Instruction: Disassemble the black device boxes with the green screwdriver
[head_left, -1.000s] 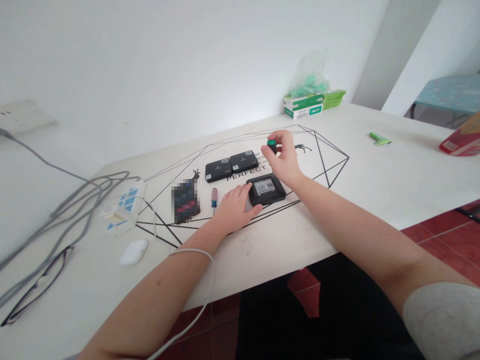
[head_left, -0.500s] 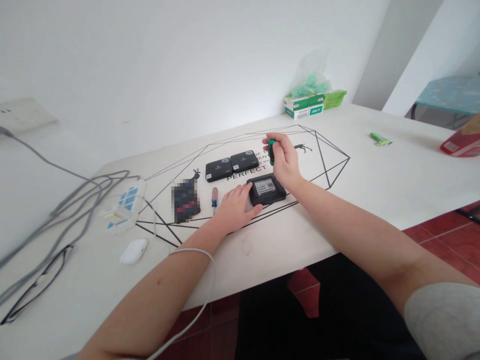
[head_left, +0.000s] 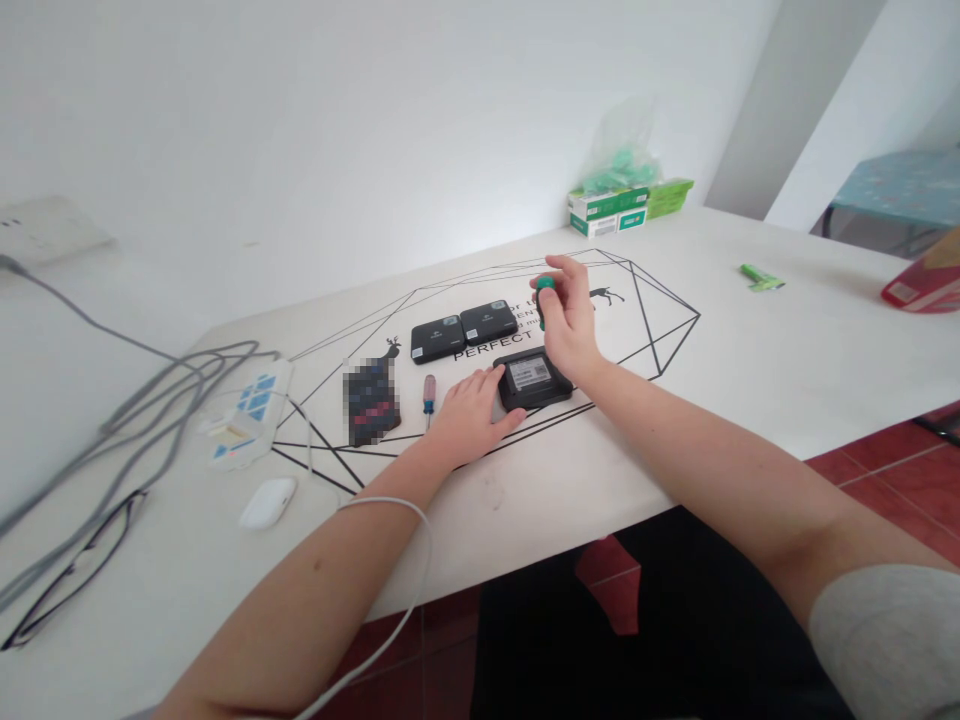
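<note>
A black set-top box point(head_left: 529, 377) lies on the table with its labelled side up. My left hand point(head_left: 474, 412) steadies it at its left end, thumb along the near edge and fingers by the far left corner. Above its right part, my right hand point(head_left: 571, 318) grips a screwdriver by its green-and-black handle point(head_left: 545, 288). The index finger is lifted off the handle, and the shaft and tip are hidden. Two more black set-top boxes point(head_left: 438, 339) lie label-down side by side behind. Left of my left hand is a second screwdriver point(head_left: 429, 394) with a clear reddish handle and blue collar.
A blurred-out dark object point(head_left: 372, 402), a white power strip point(head_left: 255, 412), an earbud case point(head_left: 268, 502), cables point(head_left: 161, 400) and glasses point(head_left: 79, 565) occupy the left. Green-and-white boxes point(head_left: 609, 207) stand by the wall. A green packet point(head_left: 762, 278) and red package point(head_left: 926, 280) sit right.
The fingers of my right hand have loosened and shifted around the green handle, with the index finger now raised. My left hand and the box have stayed put.
</note>
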